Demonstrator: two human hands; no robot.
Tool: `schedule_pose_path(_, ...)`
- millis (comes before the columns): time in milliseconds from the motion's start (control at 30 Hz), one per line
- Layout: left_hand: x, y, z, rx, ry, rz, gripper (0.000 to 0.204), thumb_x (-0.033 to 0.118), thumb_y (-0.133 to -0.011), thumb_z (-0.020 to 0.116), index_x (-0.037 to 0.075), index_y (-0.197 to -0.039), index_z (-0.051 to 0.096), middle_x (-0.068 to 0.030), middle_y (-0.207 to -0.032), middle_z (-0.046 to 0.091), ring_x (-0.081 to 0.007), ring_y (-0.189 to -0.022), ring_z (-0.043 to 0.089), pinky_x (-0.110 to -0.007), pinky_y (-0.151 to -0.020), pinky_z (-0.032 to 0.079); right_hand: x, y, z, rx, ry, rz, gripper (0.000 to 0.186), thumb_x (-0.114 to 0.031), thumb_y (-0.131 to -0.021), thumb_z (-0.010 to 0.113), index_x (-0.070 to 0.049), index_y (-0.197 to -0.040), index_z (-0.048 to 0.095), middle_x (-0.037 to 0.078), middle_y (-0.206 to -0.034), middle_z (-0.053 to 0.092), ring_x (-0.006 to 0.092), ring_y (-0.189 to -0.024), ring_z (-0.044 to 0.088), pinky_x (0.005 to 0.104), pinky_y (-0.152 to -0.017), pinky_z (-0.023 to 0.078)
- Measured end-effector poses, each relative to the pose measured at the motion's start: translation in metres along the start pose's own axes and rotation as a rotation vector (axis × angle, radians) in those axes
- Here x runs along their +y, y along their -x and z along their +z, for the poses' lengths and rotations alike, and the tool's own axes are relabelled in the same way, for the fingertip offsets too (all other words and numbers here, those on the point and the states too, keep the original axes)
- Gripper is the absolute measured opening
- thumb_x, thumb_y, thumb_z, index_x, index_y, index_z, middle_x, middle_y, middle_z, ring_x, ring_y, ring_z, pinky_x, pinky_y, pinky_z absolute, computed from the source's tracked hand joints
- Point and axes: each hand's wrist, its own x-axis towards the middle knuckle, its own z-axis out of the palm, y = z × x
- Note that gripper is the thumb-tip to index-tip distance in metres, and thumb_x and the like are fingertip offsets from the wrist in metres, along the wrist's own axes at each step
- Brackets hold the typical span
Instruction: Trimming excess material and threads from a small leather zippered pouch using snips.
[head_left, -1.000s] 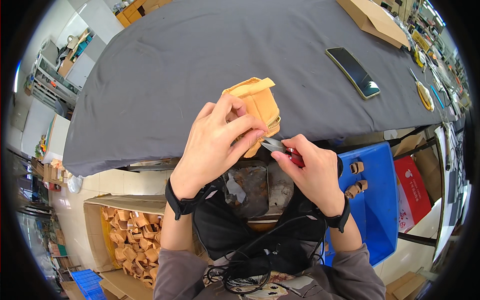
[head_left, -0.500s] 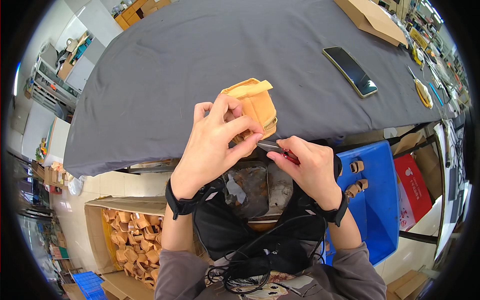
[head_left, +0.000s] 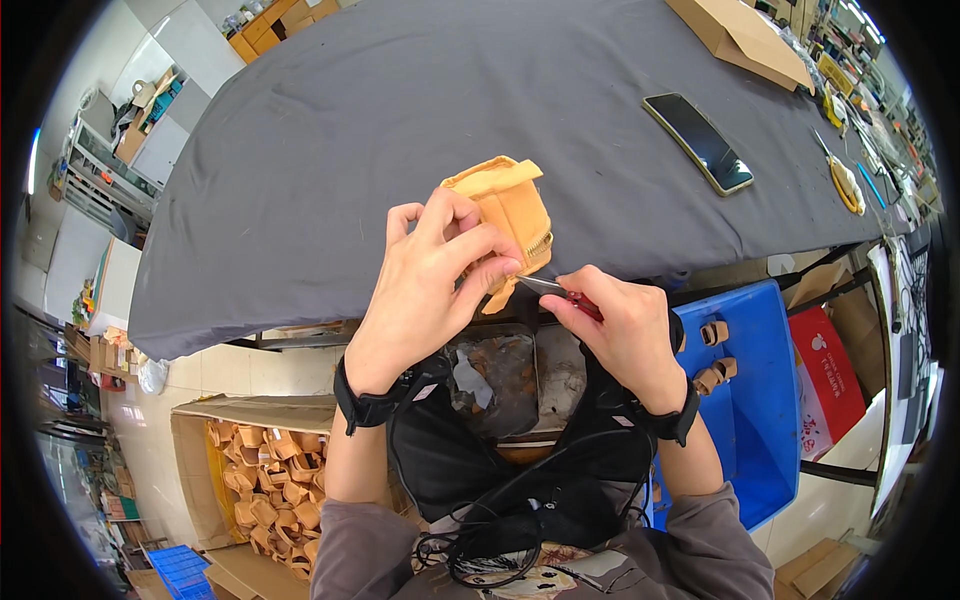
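Note:
My left hand (head_left: 425,280) pinches a small tan fabric pouch (head_left: 510,205) with a brass zipper along its right side, held over the front edge of the grey cloth-covered table (head_left: 300,150). A narrow tan strip (head_left: 500,298) hangs below the pouch. My right hand (head_left: 622,335) grips a small tool with red handles (head_left: 585,305); its metal tip (head_left: 535,284) reaches to the pouch just beside my left thumb.
A phone (head_left: 697,142) and cardboard box (head_left: 737,42) lie on the table, with scissors (head_left: 845,185) and tools at right. A cardboard box of tan pieces (head_left: 275,485) stands lower left, a blue bin (head_left: 740,450) lower right, a dark tray (head_left: 490,400) between my legs.
The pouch and both hands have shifted slightly left. The tool in my right hand has turned a little, and the hanging strip, hidden half a second ago, shows again below the pouch.

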Motion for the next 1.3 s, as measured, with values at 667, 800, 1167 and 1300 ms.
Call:
schedule_pose_path(667, 0.006, 0.018, -0.023, 0.454, 0.437, -0.319, 0.029, 0.025, -0.092, 0.055, 0.006, -0.114, 0.055, -0.0055, -0.101, 0.051, -0.0156, -0.096, 0.048, -0.032, -0.086, 0.04, -0.026, -0.054, 0.019, 0.06, -0.728, 0.24, 0.019, -0.012, -0.088, 0.067, -0.001, -0.096, 0.054, -0.001, -0.071, 0.054, 0.0036, -0.061, 0.042, 0.0204, -0.055, 0.038)
schedule_pose_path(800, 0.03, 0.012, -0.015, 0.386, 0.131, -0.21, 0.043, 0.018, -0.078, 0.072, 0.007, -0.116, 0.057, -0.0107, -0.107, 0.045, -0.0235, -0.102, 0.044, -0.036, -0.089, 0.04, -0.038, -0.041, 0.011, -0.027, -0.987, 0.421, 0.02, -0.016, -0.091, 0.063, 0.0, -0.099, 0.053, -0.003, -0.078, 0.054, 0.0022, -0.071, 0.046, 0.0213, -0.061, 0.041)
schedule_pose_path(1167, 0.011, -0.019, 0.008, 0.311, 0.085, -0.247, 0.041, 0.039, -0.067, 0.082, 0.009, -0.091, 0.067, -0.0105, -0.097, 0.044, -0.0272, -0.087, 0.051, -0.038, -0.074, 0.045, -0.02, -0.022, 0.018, -0.137, -1.345, 0.751, 0.016, -0.02, -0.095, 0.058, -0.006, -0.099, 0.052, -0.01, -0.066, 0.043, -0.0027, -0.047, 0.031, 0.0179, -0.04, 0.022)
schedule_pose_path(1300, 0.015, -0.028, 0.011, 0.312, -0.078, -0.127, 0.045, 0.039, -0.057, 0.085, 0.011, -0.086, 0.066, -0.0098, -0.1, 0.046, -0.026, -0.088, 0.052, -0.038, -0.074, 0.043, -0.013, -0.019, 0.011, -0.154, -1.263, 0.787, 0.018, -0.023, -0.094, 0.061, -0.007, -0.099, 0.053, -0.01, -0.067, 0.044, -0.0025, -0.049, 0.031, 0.018, -0.041, 0.022)
